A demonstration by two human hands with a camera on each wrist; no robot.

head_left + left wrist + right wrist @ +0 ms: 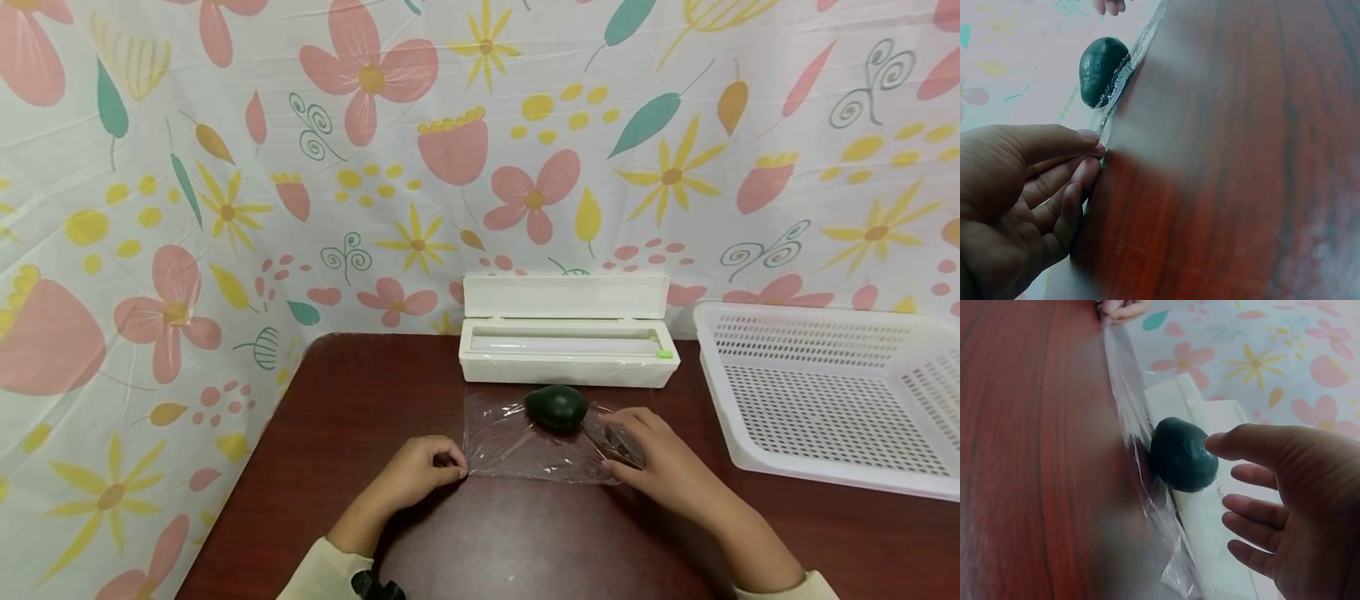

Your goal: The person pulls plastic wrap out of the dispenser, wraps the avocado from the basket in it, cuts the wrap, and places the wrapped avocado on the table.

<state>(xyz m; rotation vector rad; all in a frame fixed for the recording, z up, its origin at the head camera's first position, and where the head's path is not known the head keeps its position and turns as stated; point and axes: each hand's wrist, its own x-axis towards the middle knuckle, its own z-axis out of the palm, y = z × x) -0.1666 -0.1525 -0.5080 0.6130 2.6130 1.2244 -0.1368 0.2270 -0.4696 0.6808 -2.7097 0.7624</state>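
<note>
A dark green avocado [557, 407] lies on a sheet of clear plastic wrap [510, 454] on the table, just in front of the white wrap dispenser [566, 369]. At the sheet's near left corner, my left hand [422, 472] pinches the edge between thumb and fingers; the left wrist view shows this hand [1035, 194] up close. My right hand [663, 458] is at the sheet's right end, its thumb and fingers spread apart. In the right wrist view that hand [1297, 494] has loosely bent fingers and nothing gripped between them.
The dispenser's lid [566, 297] stands raised, with a green slider [664, 354] at its right end. A white perforated basket [832, 400] sits at the right of the dark red wooden table [360, 392]. Behind and to the left hangs a flowered cloth [247, 167].
</note>
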